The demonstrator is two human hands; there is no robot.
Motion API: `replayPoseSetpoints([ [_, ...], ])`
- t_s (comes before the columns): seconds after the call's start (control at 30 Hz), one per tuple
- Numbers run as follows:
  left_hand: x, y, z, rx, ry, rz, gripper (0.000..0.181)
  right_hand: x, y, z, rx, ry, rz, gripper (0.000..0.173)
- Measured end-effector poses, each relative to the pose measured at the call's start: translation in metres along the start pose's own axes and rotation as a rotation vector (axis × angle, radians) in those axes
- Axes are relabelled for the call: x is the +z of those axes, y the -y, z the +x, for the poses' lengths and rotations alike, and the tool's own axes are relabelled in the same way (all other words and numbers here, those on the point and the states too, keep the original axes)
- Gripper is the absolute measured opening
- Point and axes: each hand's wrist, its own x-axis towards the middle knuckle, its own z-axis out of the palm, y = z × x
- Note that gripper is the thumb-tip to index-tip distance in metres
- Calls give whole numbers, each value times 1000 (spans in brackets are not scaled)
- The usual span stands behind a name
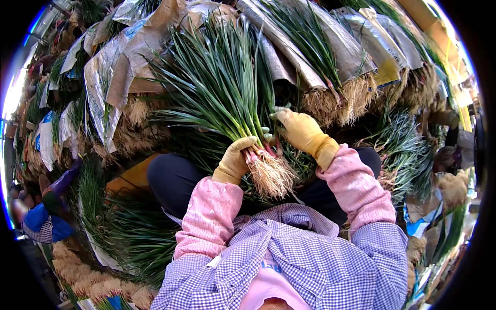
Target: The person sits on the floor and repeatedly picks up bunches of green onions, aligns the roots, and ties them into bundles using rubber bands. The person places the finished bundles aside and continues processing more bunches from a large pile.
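Note:
A bundle of long-leaved green plants with pale stems and stringy roots (217,85) lies across the middle, leaves pointing away from me and roots towards me. Around its stem bases, just above the roots, my left hand (235,159), in a yellow glove, is closed. My right hand (300,130), gloved too, is at the right side of the bundle, its fingers by a few thin stems; some greenish fingertips show between the hands. Whether those stems are gripped is unclear, as the leaves and fingers overlap.
Rooted bundles (329,100) under woven plastic sacks (112,73) line the far side. Loose plants lie at the left (143,228) and right (403,147). A person in blue (48,224) is at the far left. My bent knees (170,182) flank the bundle.

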Motion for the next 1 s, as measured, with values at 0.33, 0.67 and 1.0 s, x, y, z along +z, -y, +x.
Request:
replayPoseSetpoints([
  [0.33, -35, 6, 9, -139, -96, 86, 16, 24, 10, 12, -198, -94, -299, 8],
  [0.67, 51, -9, -18, 174, 81, 42, 39, 22, -44, -2, 415, 122, 389, 19],
  [1.0, 25, -7, -2, 117, 186, -190, 64, -8, -190, 33, 741, -135, 261, 26],
])
